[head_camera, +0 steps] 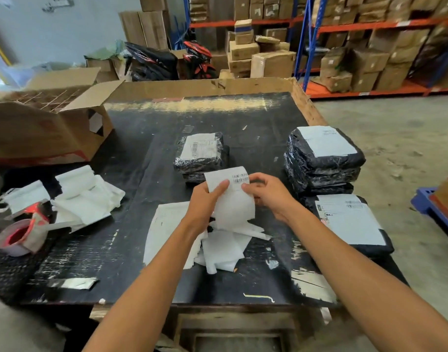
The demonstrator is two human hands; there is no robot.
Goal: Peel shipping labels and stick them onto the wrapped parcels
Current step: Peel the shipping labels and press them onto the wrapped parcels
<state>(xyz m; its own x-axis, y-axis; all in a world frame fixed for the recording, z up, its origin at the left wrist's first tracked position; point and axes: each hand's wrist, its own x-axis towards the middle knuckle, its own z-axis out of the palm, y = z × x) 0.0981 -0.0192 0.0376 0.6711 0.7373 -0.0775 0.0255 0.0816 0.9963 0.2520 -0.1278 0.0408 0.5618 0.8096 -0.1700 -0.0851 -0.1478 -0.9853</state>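
Warehouse shelves of boxes stand behind a black table (pixel 131 153). Both forearms reach out over it, meeting at its middle. Left hand (pixel 205 199) and right hand (pixel 270 191) each pinch a curling label (pixel 233 199) between thumb and fingers, raised just before a parcel (pixel 201 154); labelled parcels (pixel 322 158) are stacked right

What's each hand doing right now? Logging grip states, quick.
Left hand: pinching the shipping label.
Right hand: pinching the same label's right edge.

Label (pixel 230 191) print too small to read; lower parcel (pixel 196 177) half hidden.
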